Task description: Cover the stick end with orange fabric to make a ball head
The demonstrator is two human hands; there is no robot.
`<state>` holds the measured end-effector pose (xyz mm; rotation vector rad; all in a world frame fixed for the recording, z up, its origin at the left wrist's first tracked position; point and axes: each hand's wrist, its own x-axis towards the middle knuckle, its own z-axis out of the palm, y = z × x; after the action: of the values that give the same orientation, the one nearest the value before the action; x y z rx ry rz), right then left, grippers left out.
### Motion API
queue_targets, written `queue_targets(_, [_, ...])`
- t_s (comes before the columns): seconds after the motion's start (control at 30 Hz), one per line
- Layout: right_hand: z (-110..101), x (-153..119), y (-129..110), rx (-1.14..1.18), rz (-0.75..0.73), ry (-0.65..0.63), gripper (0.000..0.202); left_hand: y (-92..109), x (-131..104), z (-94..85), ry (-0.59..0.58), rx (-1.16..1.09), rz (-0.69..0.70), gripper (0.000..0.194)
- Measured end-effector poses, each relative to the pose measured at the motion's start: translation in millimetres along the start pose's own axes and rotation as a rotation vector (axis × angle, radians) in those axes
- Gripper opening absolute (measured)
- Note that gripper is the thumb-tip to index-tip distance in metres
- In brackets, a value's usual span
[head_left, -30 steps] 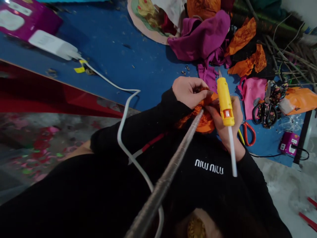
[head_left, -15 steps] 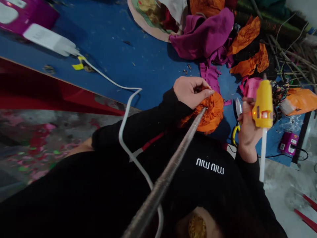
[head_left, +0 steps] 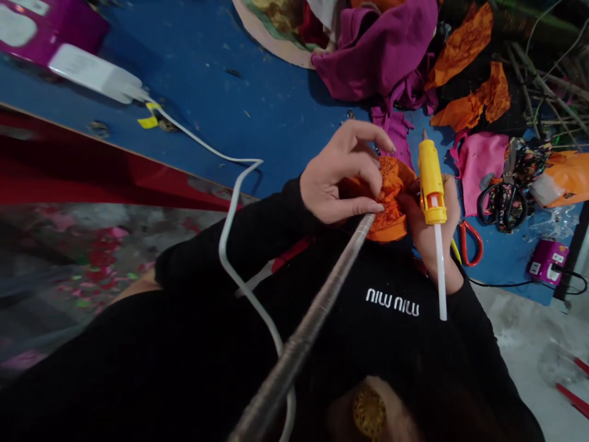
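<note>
A ruffled orange fabric flower (head_left: 389, 230) sits at the end of a long wrapped stem (head_left: 317, 313) that slants up across my lap. My left hand (head_left: 340, 172) pinches the gathered fabric at the flower's left side, thumb by the stem's tip, forefinger raised. In my right hand (head_left: 444, 233) is a yellow hot glue gun (head_left: 431, 175), nozzle pointing away from me, with a pale glue stick (head_left: 440, 270) out of its back. The right fingertips reach the flower's right edge, partly hidden behind the gun.
Purple cloth (head_left: 381, 52) and orange fabric pieces (head_left: 462, 46) lie on the blue table (head_left: 197, 80). Black-handled scissors (head_left: 504, 202) and a red-handled tool (head_left: 472, 245) are at right. A white cable (head_left: 230, 245) runs over my left arm from a purple box (head_left: 69, 31).
My right hand has brought the glue gun left to the flower, its fingers now at the fabric. My left hand has shifted slightly, with its forefinger lifted.
</note>
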<state>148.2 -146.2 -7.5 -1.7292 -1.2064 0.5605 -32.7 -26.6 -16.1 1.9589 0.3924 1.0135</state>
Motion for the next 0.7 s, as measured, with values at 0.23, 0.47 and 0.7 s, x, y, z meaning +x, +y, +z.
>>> queue_targets(0.23, [1.0,-0.2,9.4,0.019,-0.006,-0.013,0.031,-16.2,-0.5,1.0,-0.12,0.081,-0.186,0.033])
queue_targets(0.47, [1.2,-1.6,5.4,0.089,-0.008,0.018,0.032,-6.1,3.5,8.0,-0.092,0.13,-0.217,0.032])
queue_targets(0.7, [-31.9,-1.2,4.5,0.18,-0.077,-0.072,0.035,-10.0,8.9,-6.9,-0.176,0.037,-0.327,0.042])
